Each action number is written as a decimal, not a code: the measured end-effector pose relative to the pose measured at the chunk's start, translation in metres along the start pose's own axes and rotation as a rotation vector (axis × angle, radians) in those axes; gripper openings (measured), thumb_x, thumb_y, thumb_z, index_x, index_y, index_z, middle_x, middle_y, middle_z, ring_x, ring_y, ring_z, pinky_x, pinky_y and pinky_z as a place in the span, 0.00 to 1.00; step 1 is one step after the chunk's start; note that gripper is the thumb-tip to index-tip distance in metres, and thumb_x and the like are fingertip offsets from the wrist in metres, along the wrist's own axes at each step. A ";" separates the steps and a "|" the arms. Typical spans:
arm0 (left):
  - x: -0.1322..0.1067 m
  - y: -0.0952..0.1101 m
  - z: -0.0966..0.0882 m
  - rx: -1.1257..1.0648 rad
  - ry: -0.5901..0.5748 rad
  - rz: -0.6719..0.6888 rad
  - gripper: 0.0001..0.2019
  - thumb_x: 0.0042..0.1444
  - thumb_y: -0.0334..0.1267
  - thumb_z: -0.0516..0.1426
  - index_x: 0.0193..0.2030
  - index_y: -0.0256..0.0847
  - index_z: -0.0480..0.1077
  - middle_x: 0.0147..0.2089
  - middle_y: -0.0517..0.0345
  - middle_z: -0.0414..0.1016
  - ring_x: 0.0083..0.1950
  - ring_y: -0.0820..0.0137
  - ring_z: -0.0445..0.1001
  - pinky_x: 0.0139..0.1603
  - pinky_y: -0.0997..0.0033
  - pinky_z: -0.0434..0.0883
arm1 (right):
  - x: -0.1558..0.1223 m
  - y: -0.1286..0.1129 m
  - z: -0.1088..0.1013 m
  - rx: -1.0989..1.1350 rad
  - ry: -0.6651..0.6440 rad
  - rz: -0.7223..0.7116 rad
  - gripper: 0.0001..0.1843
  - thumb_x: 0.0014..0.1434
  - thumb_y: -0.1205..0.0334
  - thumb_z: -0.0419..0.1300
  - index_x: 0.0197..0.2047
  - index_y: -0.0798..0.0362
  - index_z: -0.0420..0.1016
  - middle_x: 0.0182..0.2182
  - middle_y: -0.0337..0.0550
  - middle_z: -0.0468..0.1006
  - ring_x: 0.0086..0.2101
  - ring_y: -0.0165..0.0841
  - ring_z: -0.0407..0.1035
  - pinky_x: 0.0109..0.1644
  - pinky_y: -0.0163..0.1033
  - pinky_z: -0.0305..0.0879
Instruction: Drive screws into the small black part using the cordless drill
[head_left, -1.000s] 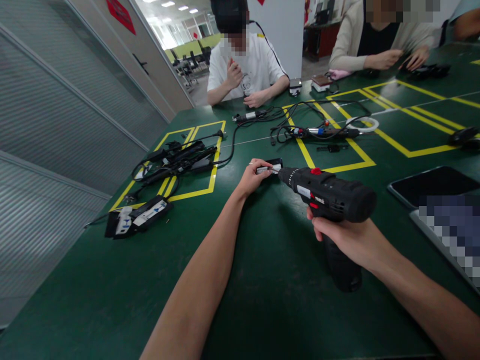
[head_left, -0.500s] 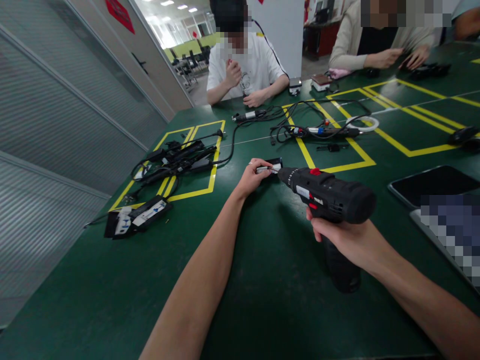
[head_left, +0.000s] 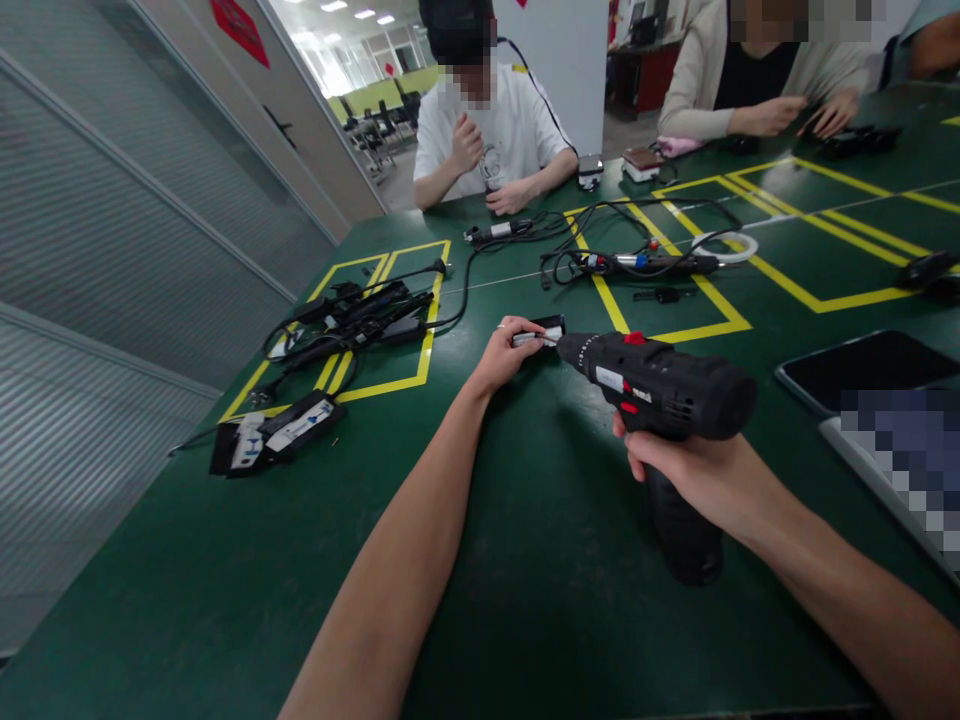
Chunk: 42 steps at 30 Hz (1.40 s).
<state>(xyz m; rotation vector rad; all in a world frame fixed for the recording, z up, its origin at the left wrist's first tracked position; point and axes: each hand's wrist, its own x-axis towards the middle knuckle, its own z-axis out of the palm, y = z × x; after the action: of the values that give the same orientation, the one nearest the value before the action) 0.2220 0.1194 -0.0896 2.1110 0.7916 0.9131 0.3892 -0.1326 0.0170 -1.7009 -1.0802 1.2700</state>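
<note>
My right hand [head_left: 686, 470] is wrapped round the handle of a black cordless drill [head_left: 667, 385] with red buttons. The drill points left and away from me, its tip at a small black piece with a white label [head_left: 553, 333] on the table. My left hand [head_left: 511, 350] presses and grips that piece from its left side, fingers curled over it. The exact contact between the bit and the piece is too small to make out.
Black cables and adapters [head_left: 360, 320] lie in a yellow-taped area on the left, near labelled black pieces [head_left: 300, 425]. Pen-like corded tools [head_left: 637, 263] lie ahead. A dark tablet [head_left: 870, 370] is at right. Two people sit across the green table [head_left: 525, 580].
The body of the drill has shifted slightly to the right while its tip stays at the piece. My left hand is nearly still.
</note>
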 end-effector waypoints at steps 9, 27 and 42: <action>0.000 -0.002 0.001 -0.010 0.015 -0.003 0.10 0.53 0.39 0.60 0.42 0.42 0.75 0.44 0.55 0.70 0.51 0.65 0.68 0.59 0.61 0.62 | 0.001 0.001 0.001 0.008 0.007 0.003 0.04 0.54 0.61 0.58 0.34 0.50 0.71 0.22 0.36 0.73 0.27 0.32 0.68 0.32 0.38 0.61; -0.001 0.004 0.000 -0.009 0.015 -0.018 0.09 0.54 0.39 0.60 0.42 0.42 0.75 0.46 0.54 0.70 0.51 0.65 0.68 0.58 0.61 0.63 | 0.000 0.003 -0.002 -0.017 -0.001 -0.031 0.04 0.54 0.61 0.57 0.29 0.51 0.71 0.23 0.38 0.74 0.28 0.34 0.69 0.31 0.38 0.63; -0.001 0.001 0.001 -0.020 0.019 -0.027 0.09 0.54 0.39 0.60 0.42 0.42 0.76 0.46 0.55 0.70 0.52 0.66 0.68 0.59 0.63 0.63 | -0.001 0.001 -0.001 -0.027 -0.013 -0.009 0.05 0.55 0.59 0.57 0.34 0.50 0.72 0.22 0.36 0.72 0.27 0.32 0.68 0.31 0.38 0.62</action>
<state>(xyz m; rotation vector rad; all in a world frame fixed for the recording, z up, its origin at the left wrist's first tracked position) 0.2225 0.1172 -0.0896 2.0721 0.8155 0.9242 0.3899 -0.1335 0.0164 -1.7089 -1.1158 1.2677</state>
